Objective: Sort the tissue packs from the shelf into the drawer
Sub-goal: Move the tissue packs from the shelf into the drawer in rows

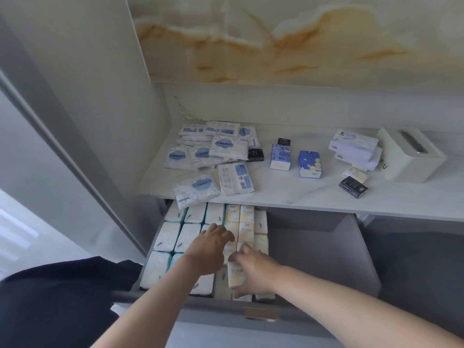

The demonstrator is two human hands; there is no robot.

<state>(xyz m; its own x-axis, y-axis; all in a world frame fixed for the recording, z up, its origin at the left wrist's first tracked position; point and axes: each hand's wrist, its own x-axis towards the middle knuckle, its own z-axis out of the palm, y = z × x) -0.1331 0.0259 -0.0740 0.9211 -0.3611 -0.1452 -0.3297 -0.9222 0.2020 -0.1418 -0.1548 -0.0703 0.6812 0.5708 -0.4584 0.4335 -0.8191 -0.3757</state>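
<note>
Forearms reach in from the bottom edge, with dark navy cloth (62, 297) at lower left.

Head view:
- Right hand (253, 270): fingers curl round a pale yellow plastic-wrapped "Face" tissue pack (236, 275), thumb on the near side. The pack stands on end at the front of the yellow column in the open grey drawer (326, 247).
- Left hand (208, 249): fingers straight, holding nothing, spread over the yellow row just behind. It looks like it's steadying the neighbours, but I can't confirm contact.
- The drawer's left half is tightly packed: white wrapped packs (187, 237) in rows, yellow ones beside them. The right half is bare.
- White marble-look shelf (301, 194) above still carries a pile of flat white-and-blue soft packs (208, 151), two blue pocket packs (280, 156) and small black packs (352, 187). A white tissue box holder (409, 156) sits far right.

Handling, my read:
- Packs are light and squashy, and the film is slick.
- Grip across the narrow sides, not the faces. Firm enough not to slip, but a hard squeeze just deforms them.
- The flat shelf packs are floppy, so pinch an edge or slide them off the shelf lip.
- No breakage risk. The main nuisance is wedging a pack into a tight row.
</note>
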